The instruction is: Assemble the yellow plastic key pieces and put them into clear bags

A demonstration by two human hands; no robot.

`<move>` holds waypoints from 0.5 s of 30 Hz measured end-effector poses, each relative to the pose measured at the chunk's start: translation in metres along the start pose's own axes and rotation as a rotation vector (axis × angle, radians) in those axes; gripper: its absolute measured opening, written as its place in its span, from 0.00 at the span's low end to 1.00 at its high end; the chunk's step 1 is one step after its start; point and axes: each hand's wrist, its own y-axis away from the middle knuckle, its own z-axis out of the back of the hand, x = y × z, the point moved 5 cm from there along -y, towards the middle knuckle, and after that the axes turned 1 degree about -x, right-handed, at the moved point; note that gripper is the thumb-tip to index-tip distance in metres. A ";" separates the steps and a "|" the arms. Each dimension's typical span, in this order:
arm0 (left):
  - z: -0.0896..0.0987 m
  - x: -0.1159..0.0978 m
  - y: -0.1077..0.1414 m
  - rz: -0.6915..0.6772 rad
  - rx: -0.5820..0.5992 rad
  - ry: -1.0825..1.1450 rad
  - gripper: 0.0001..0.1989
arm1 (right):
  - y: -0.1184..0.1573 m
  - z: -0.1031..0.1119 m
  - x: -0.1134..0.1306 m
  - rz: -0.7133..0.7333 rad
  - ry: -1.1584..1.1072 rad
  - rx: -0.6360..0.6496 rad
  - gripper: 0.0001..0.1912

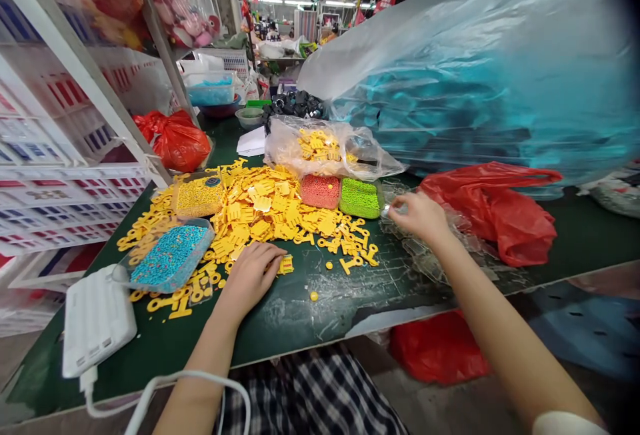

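Head view: the left hand (249, 279) lies spread, fingertips touching the near edge of a heap of flat yellow plastic tags (270, 215) on the green counter (150, 348). Thin, light and stiff, they're best pinched by their edges. Right of the heap, the right hand (420, 216) pinches narrowly on crinkly clear plastic film (425, 251).

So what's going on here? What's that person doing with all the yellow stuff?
A person is working at a dark green tabletop. Their left hand rests on flat yellow plastic pieces, spread in a messy pile beside a clear tray of blue beads. Their right hand pinches at a crumpled clear plastic sheet. Orange beads and green beads lie just behind the pile.
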 end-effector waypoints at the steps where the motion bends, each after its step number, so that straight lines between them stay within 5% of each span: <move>1: 0.000 0.000 0.000 0.000 0.003 -0.002 0.10 | 0.009 -0.004 -0.001 0.031 0.007 0.051 0.11; 6: -0.002 0.000 0.000 0.007 0.018 0.004 0.11 | 0.034 -0.016 0.005 0.101 0.101 0.066 0.17; 15: 0.001 -0.001 0.001 -0.005 -0.007 0.005 0.12 | 0.024 -0.014 0.013 0.147 0.185 -0.050 0.14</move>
